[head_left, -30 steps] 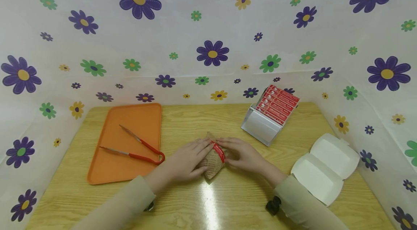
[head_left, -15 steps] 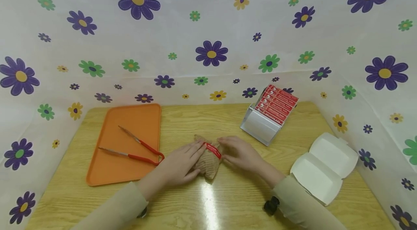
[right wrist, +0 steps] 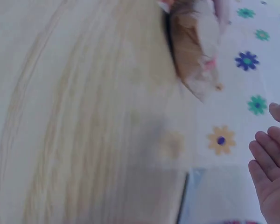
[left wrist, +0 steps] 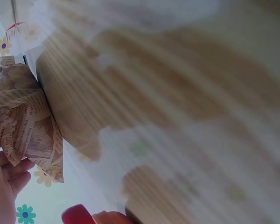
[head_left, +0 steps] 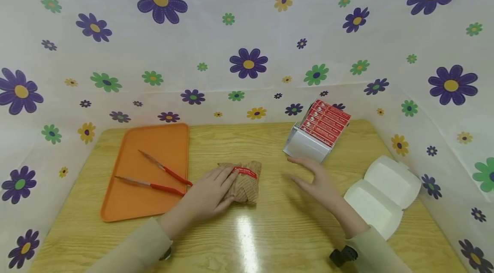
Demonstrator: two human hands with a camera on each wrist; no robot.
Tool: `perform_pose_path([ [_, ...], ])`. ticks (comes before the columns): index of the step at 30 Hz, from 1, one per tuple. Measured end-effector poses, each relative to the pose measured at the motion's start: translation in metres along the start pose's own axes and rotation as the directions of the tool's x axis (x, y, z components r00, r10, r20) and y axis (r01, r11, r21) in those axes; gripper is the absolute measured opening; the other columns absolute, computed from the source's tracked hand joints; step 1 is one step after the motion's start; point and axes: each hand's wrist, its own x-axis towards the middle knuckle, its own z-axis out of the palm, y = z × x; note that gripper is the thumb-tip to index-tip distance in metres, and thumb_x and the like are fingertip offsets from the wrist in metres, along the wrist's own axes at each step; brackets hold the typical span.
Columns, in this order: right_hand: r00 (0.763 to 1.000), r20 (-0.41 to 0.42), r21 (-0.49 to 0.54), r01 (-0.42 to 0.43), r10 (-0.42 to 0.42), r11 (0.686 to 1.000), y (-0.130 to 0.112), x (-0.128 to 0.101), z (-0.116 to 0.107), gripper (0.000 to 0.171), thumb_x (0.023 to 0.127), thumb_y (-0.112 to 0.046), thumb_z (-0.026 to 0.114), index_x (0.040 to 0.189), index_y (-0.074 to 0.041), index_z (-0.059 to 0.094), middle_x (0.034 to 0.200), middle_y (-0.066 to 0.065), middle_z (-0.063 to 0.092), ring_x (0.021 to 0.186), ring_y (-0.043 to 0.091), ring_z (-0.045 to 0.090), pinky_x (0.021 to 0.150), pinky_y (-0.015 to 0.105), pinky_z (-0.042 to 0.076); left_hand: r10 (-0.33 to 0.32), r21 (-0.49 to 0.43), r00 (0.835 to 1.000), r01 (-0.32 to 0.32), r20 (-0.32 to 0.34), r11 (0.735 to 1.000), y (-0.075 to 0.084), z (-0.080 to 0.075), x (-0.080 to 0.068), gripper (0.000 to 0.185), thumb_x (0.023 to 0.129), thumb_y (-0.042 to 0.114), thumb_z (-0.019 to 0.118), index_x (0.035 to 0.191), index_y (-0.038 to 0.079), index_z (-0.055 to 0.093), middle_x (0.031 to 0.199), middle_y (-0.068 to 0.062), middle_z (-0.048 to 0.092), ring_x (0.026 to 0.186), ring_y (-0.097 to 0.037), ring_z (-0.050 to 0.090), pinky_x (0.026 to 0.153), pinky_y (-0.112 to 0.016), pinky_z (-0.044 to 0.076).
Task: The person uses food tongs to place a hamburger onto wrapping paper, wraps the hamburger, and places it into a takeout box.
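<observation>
Your left hand [head_left: 210, 193] lies on the paper-wrapped parcel [head_left: 244, 180] at the middle of the wooden surface [head_left: 270, 238], its fingers laid along the parcel's left side and top and its thumb against the near side, so it holds the parcel in a loose curl. The parcel is in brown printed paper with a red label strip [head_left: 245, 172] across its top, and it rests flat on the surface. In the left wrist view the crumpled printed paper [left wrist: 25, 128] shows at the left edge with your fingertips [left wrist: 11, 175] just below it.

Your right hand [head_left: 314, 178] is apart from the parcel, to its right, with fingers straight and spread and holding nothing. It hovers just near of the silver dispenser [head_left: 306, 148], which carries a row of red label strips [head_left: 326, 120]; whether a fingertip touches the dispenser, you cannot tell. The right wrist view is blurred, showing only open fingers [right wrist: 270, 172] at the lower right and the parcel [right wrist: 193, 51] far off.

On the left of the surface lies an orange tray [head_left: 131, 204] with red-handled tongs [head_left: 160, 178] on it. At the right edge sits an open white clamshell box [head_left: 382, 195]. White sheeting with a flower print [head_left: 247, 41] stands behind and at both sides.
</observation>
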Motion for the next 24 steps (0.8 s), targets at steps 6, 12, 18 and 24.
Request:
perform_pose_path([
  [6,0.994,-0.078,-0.011,-0.078,0.076,0.997,-0.003,-0.019,-0.035,0.045,0.095,0.002,0.075,0.139,-0.007,0.068,0.139,0.016,0.070,0.129,-0.020,0.046,0.108,-0.001,0.033,0.006,0.017,1.000,-0.006,-0.005,1.000,-0.001,0.002,0.000,0.068,0.105,0.045,0.058,0.156,0.001,0.050,0.157,-0.018,0.055,0.145,-0.033,0.054,0.125,-0.047,0.045],
  [12,0.974,-0.203,-0.049,-0.114,0.102,0.992,-0.001,-0.042,-0.069,0.045,0.093,0.007,0.074,0.137,-0.003,0.068,0.136,-0.017,0.068,0.126,-0.023,0.049,0.106,-0.004,0.035,0.010,0.027,1.000,-0.009,-0.013,1.000,0.000,0.002,-0.002,0.070,0.105,0.047,0.059,0.156,0.001,0.050,0.160,-0.019,0.052,0.150,-0.034,0.051,0.127,-0.047,0.042],
  [18,0.928,-0.338,-0.015,-0.174,0.158,0.985,0.010,-0.065,-0.097,0.041,0.092,0.013,0.072,0.133,0.008,0.067,0.129,-0.038,0.062,0.122,-0.021,0.056,0.104,-0.002,0.040,-0.008,0.031,1.000,0.008,0.005,0.999,0.001,0.001,-0.004,0.072,0.106,0.048,0.056,0.157,-0.002,0.047,0.163,-0.022,0.048,0.152,-0.035,0.048,0.128,-0.047,0.041],
  [24,0.843,-0.484,0.085,-0.223,0.236,0.971,0.024,-0.087,-0.112,0.040,0.087,0.026,0.067,0.126,0.018,0.066,0.118,-0.033,0.070,0.113,-0.014,0.066,0.102,0.002,0.048,-0.049,0.027,0.998,0.048,0.027,0.998,0.002,-0.002,-0.003,0.072,0.106,0.050,0.055,0.156,-0.002,0.049,0.161,-0.023,0.051,0.150,-0.035,0.051,0.127,-0.047,0.042],
])
